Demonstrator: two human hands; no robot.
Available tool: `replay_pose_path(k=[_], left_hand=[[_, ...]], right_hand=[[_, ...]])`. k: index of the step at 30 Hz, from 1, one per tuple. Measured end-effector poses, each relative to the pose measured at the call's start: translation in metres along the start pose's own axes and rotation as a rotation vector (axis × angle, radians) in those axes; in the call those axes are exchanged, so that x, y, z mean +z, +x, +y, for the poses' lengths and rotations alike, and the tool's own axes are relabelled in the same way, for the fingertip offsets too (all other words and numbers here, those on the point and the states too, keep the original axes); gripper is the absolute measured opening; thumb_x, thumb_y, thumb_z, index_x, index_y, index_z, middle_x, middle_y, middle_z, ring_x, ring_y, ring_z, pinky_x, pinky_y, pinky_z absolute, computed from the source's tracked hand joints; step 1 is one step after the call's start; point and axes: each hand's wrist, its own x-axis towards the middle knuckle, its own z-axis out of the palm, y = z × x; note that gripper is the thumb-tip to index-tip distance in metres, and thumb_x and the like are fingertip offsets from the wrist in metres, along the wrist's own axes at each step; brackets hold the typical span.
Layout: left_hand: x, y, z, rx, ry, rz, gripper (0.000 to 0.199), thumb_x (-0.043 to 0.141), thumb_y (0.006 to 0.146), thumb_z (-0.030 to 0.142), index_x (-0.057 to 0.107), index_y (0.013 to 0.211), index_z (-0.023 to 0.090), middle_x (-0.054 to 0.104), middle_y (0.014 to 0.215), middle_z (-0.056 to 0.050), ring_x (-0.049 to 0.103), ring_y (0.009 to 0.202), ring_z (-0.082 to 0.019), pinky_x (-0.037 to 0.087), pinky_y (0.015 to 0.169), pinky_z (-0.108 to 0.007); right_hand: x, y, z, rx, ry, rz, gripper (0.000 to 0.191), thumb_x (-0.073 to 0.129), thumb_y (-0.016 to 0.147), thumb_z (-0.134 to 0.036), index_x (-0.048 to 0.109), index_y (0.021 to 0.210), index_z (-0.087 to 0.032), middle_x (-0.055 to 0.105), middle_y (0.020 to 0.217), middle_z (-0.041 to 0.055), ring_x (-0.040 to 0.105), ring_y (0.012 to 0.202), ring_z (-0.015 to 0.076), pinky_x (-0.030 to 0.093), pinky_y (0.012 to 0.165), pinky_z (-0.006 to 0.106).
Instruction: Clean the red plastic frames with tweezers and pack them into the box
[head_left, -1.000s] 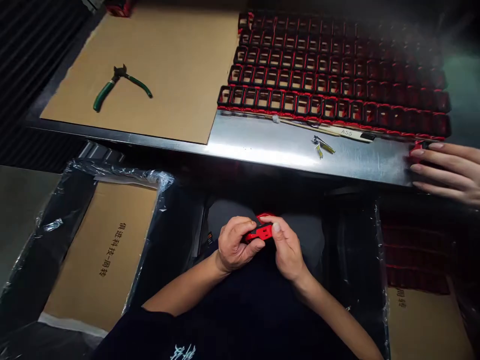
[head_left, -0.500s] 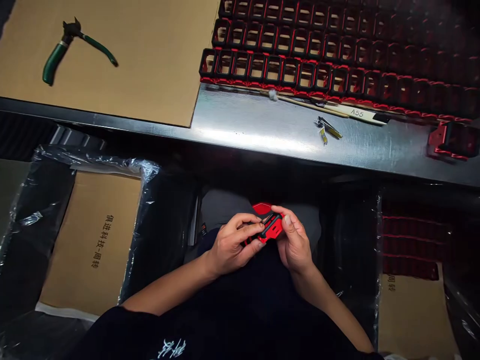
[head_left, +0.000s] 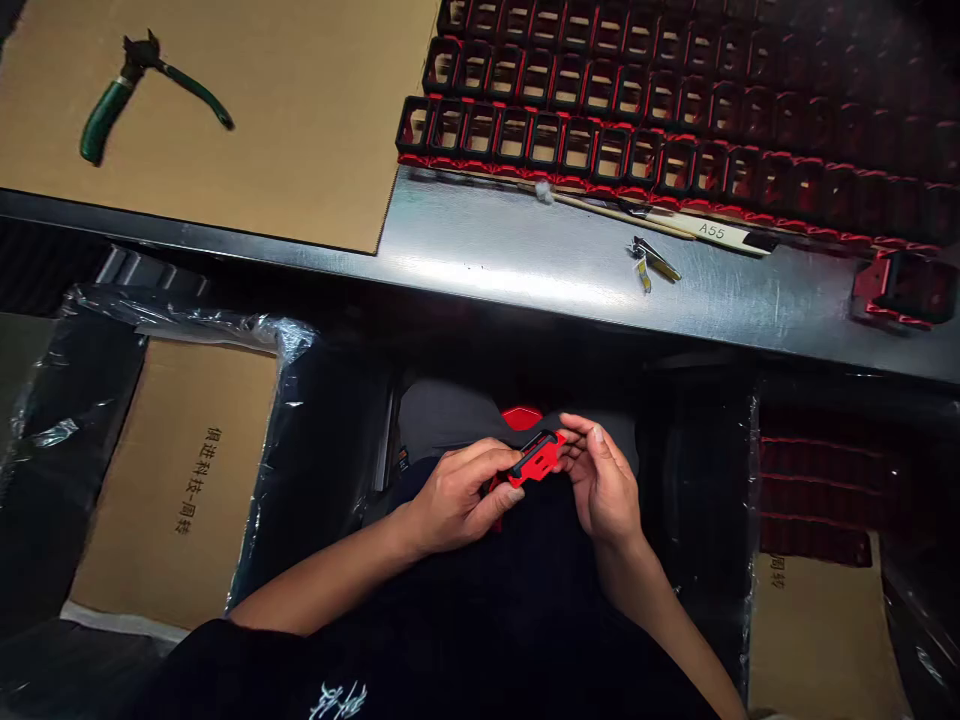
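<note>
A small red and black plastic part (head_left: 538,462) is tilted above my lap. My left hand (head_left: 466,492) is closed round its left end, thumb below and fingers on top. Close to the part's right end is my right hand (head_left: 609,480), with fingers half curled and thumb apart from them. Whether its fingertips still touch the part's edge I cannot tell. Just beyond the part, another red piece (head_left: 521,417) shows over my lap; most of it is hidden.
Rows of similar red and black parts (head_left: 577,145) stand on the metal bench (head_left: 465,240). A single one (head_left: 904,288) sits at the right. Green-handled pliers (head_left: 135,75), nail clippers (head_left: 654,262) and a cotton-tipped stick (head_left: 622,212) lie there. Plastic-lined boxes flank me, holding cardboard (head_left: 180,480) and red parts (head_left: 817,500).
My right hand has loosened from the part and drawn back a little to the right, its thumb now off the red face. My left hand keeps its grip.
</note>
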Motion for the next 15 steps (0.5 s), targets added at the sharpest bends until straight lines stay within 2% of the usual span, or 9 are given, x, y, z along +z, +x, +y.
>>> replay_pose_path(k=[2,4,10,15], left_hand=[[-0.002,0.001,0.000,0.014,0.015,0.009,0.022,0.055,0.101,0.030,0.065,0.111,0.013,0.071,0.086,-0.008,0.069,0.077,-0.017,0.058,0.070,-0.028],[-0.004,0.001,-0.001,0.024,0.018,-0.002,0.023,0.054,0.101,0.031,0.064,0.112,0.013,0.071,0.087,-0.009,0.069,0.078,-0.017,0.058,0.071,-0.028],[-0.007,0.003,-0.001,0.024,0.074,-0.056,0.024,0.049,0.103,0.030,0.062,0.113,0.013,0.072,0.088,-0.008,0.068,0.073,-0.015,0.057,0.066,-0.025],[-0.007,0.003,0.000,0.078,0.159,-0.058,0.024,0.045,0.104,0.028,0.060,0.115,0.013,0.071,0.084,-0.007,0.067,0.069,-0.016,0.056,0.064,-0.025]], right_hand=[[-0.006,0.000,-0.005,0.008,0.005,0.020,0.040,0.077,0.081,-0.061,0.078,0.083,-0.021,0.070,0.066,0.0016,0.063,0.061,0.0145,0.052,0.060,0.027],[-0.011,-0.003,-0.007,0.020,-0.026,-0.016,0.036,0.077,0.082,-0.056,0.079,0.079,-0.020,0.066,0.058,0.0005,0.060,0.058,0.0133,0.051,0.061,0.026],[-0.015,-0.016,-0.003,-0.010,-0.128,-0.228,0.019,0.073,0.086,-0.040,0.082,0.091,-0.023,0.073,0.065,0.0010,0.066,0.065,0.0163,0.051,0.072,0.030],[-0.011,-0.017,-0.002,-0.051,-0.141,-0.319,0.014,0.069,0.089,-0.031,0.080,0.085,-0.023,0.074,0.068,0.0007,0.067,0.071,0.0173,0.050,0.077,0.031]])
